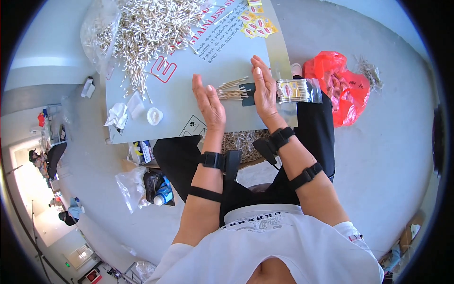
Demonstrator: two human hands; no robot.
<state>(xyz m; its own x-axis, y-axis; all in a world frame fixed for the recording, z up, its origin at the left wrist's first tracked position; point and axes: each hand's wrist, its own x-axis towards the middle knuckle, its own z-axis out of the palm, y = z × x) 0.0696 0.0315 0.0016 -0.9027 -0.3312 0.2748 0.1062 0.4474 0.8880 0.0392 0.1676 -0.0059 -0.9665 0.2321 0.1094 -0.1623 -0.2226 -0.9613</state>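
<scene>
In the head view, a loose bunch of cotton swabs (231, 92) lies on the table (179, 104), partly over a dark pad (248, 97), and it's our marker! Left of the bunch, the left hand (208, 102) stands edge-on, fingers together, palm inward; contact I can't tell. Right of the bunch, the right hand (265, 90) mirrors it, fingers together, clamped on nothing. Farther right, a clear packet of swabs (291, 91)! Up and left of the bunch, a huge swab heap (156, 33).
</scene>
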